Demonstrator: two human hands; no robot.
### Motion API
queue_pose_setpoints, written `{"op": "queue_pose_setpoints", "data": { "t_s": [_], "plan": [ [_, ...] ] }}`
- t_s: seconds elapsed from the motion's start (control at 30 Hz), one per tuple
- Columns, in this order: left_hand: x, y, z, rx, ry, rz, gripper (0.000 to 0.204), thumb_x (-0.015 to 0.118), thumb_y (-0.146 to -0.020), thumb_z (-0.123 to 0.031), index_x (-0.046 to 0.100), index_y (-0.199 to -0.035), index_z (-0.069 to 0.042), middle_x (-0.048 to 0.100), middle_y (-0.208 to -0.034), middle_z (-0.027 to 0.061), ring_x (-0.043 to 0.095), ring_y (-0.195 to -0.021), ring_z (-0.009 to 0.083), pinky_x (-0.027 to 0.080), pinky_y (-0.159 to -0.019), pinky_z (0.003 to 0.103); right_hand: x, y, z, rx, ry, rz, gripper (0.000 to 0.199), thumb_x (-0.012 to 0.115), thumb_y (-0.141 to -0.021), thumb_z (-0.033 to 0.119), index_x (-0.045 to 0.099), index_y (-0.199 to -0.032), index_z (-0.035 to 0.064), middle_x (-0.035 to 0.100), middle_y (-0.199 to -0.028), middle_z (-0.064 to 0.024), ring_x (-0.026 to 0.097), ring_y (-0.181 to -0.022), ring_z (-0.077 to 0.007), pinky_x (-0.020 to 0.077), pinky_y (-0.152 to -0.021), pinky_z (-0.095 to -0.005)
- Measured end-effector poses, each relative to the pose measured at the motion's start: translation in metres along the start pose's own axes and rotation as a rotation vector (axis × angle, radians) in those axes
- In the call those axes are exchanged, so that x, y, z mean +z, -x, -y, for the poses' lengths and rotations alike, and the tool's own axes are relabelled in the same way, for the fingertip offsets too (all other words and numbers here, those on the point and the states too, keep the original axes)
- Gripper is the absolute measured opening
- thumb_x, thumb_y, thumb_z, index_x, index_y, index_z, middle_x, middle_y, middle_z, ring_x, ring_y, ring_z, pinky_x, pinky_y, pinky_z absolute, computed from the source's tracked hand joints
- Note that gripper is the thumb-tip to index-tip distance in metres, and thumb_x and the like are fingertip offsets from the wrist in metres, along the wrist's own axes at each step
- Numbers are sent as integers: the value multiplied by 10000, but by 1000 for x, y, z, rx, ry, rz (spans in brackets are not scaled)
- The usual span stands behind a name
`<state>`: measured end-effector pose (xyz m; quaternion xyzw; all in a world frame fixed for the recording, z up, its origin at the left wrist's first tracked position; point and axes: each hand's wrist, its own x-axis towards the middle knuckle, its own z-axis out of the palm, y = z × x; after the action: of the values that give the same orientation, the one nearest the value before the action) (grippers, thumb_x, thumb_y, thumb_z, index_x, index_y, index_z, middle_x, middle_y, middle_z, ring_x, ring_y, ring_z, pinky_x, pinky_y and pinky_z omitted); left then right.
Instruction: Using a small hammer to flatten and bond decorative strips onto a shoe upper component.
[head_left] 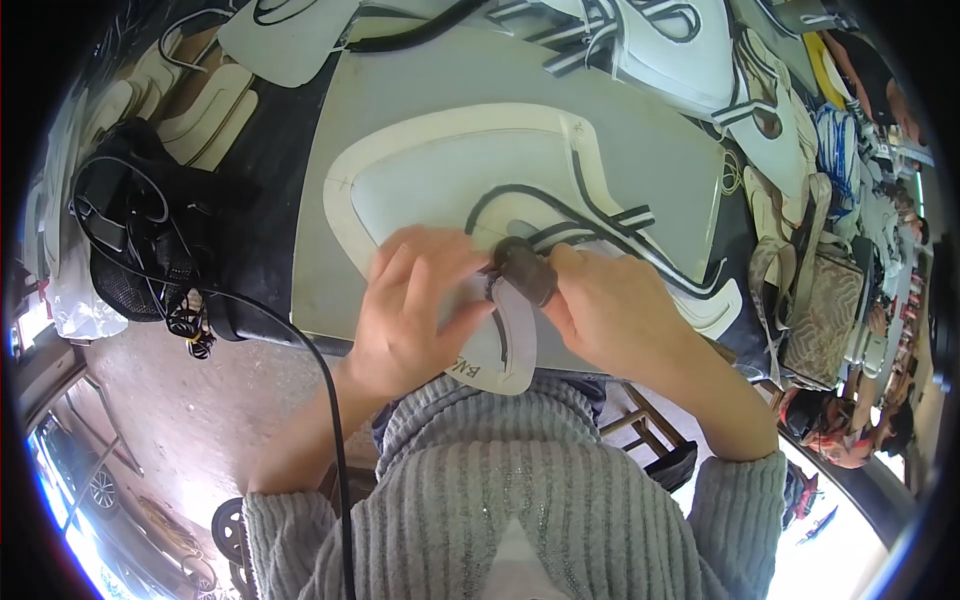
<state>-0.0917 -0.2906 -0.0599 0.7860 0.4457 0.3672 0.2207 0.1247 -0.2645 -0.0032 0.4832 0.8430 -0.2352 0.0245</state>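
Note:
A large cream pattern piece (440, 150) with dark strips lies on a grey work board (650, 150). My left hand (410, 310) lies flat on the near end of the piece, its fingers spread and pressing down. My right hand (600, 305) grips a small dark brown block (525, 270) and holds it against the piece where the dark strips (600, 225) meet. A white tongue-shaped part (510, 345) of the piece hangs over the board's near edge between my hands.
More cream and white cut pieces (690, 50) with dark trim are stacked at the back and right. A black mesh bag with cables (135, 250) sits at the left, and a black cable (325, 380) runs down past my left arm. Patterned fabric (825, 310) lies at the right.

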Motion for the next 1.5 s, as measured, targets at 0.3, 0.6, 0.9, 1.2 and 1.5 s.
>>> {"op": "queue_pose_setpoints", "data": {
  "t_s": [0.3, 0.6, 0.9, 1.2, 1.5],
  "plan": [
    [2, 4, 10, 392, -143, 101, 356, 708, -708, -41, 622, -1050, 8, 690, -1003, 123, 634, -1018, 267, 497, -923, 434, 0, 4, 2, 23, -46, -42, 330, 622, -935, 293, 564, -792, 1, 624, -619, -153, 646, -561, -329, 504, -494, -421],
    [1, 3, 10, 464, -234, 80, 203, 672, -717, -47, 639, -908, 16, 705, -925, 131, 663, -975, 268, 532, -887, 423, -5, 5, 14, 60, -88, 11, 327, 613, -942, 286, 544, -829, -14, 628, -678, -159, 638, -554, -339, 500, -484, -413],
    [-20, -23, 27, 190, 39, 305, 520, 820, -737, -88, 558, -1181, -20, 714, -1128, 88, 681, -1033, 265, 473, -1005, 508, 9, 12, 13, 113, -67, -4, 333, 609, -945, 291, 539, -822, -11, 631, -678, -161, 652, -570, -329, 500, -486, -414],
    [-14, -18, 34, 582, -61, 239, 179, 702, -753, -36, 636, -918, -9, 704, -952, 122, 682, -943, 248, 551, -898, 408, 6, 12, 13, 153, -102, -31, 356, 607, -951, 312, 536, -822, -12, 631, -668, -158, 648, -563, -333, 499, -481, -414],
    [-15, -17, 35, 649, -95, 193, 161, 703, -718, -33, 608, -843, 3, 702, -908, 123, 688, -926, 265, 571, -871, 381, 1, 7, 25, 112, -42, -14, 357, 580, -973, 326, 531, -842, -3, 622, -633, -136, 632, -521, -319, 491, -454, -393]
  ]
}}
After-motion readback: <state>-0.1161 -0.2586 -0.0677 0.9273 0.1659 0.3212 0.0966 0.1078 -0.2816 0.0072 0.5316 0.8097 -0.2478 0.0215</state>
